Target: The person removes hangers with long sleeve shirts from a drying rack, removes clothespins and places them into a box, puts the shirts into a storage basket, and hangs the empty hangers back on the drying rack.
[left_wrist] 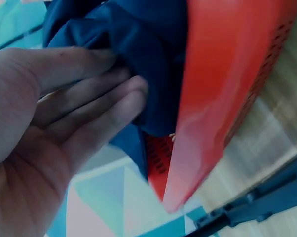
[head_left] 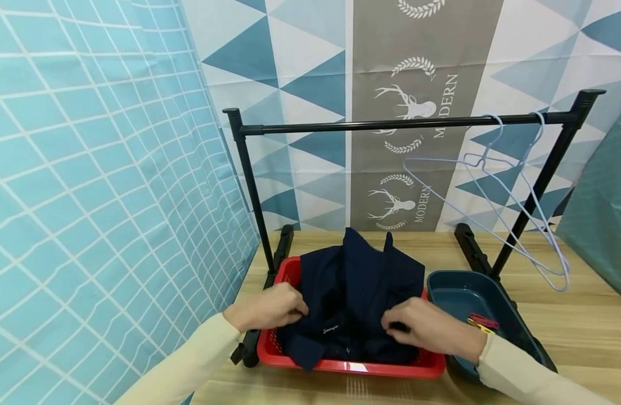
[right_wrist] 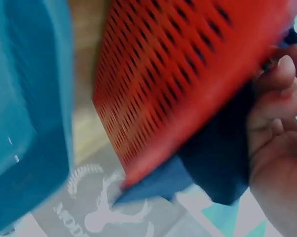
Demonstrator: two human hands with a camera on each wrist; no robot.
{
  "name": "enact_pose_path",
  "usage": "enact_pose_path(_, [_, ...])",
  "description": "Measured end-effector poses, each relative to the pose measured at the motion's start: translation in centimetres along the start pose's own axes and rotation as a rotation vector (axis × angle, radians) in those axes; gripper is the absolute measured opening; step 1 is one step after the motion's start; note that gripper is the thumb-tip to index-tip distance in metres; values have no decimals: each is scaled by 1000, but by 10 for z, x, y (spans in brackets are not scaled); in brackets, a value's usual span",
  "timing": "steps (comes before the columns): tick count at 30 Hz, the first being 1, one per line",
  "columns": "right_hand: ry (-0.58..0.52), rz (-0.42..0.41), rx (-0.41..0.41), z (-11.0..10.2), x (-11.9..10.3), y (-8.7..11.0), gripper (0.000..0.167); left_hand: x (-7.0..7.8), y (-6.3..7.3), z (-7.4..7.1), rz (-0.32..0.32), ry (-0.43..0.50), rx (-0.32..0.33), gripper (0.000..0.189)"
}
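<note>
A dark navy garment (head_left: 361, 292) with small white lettering lies bunched in a red perforated basket (head_left: 351, 367), its folds standing above the rim. At the basket's left side, my left hand (head_left: 275, 306) pinches the cloth between thumb and fingers. The left wrist view shows those fingers (left_wrist: 104, 98) against a fold of the navy cloth, close to the red rim. My right hand (head_left: 429, 323) grips the garment on the right side with curled fingers. In the right wrist view, the cloth (right_wrist: 217, 148) hangs beside that hand, next to the basket's slotted wall (right_wrist: 153, 74).
Behind the basket stands a black clothes rack (head_left: 391, 125), with two pale blue wire hangers (head_left: 493, 160) at its right end. A dark teal tray (head_left: 454, 287) to the right holds red and yellow clips (head_left: 482, 322). Light blue checked fabric (head_left: 113, 169) covers the left side.
</note>
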State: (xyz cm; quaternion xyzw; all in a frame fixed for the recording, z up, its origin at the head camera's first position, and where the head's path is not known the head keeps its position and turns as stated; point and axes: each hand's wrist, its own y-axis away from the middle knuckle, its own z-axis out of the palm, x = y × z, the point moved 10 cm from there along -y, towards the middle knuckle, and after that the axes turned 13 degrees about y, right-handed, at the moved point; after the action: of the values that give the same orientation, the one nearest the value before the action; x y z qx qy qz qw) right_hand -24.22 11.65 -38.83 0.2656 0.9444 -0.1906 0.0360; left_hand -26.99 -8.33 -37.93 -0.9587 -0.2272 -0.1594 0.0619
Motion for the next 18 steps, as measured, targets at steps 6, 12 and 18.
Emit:
enact_pose_path(6, [12,46,-147,30,1,2,25,-9,2,42,-175,62,-318,33])
enact_pose_path(12, [7,85,-246,47,6,-2,25,-20,5,60,-259,4,-464,36])
enact_pose_path(18, [-116,-8,-236,33,0,-6,15,-28,-3,35,-180,190,-319,27])
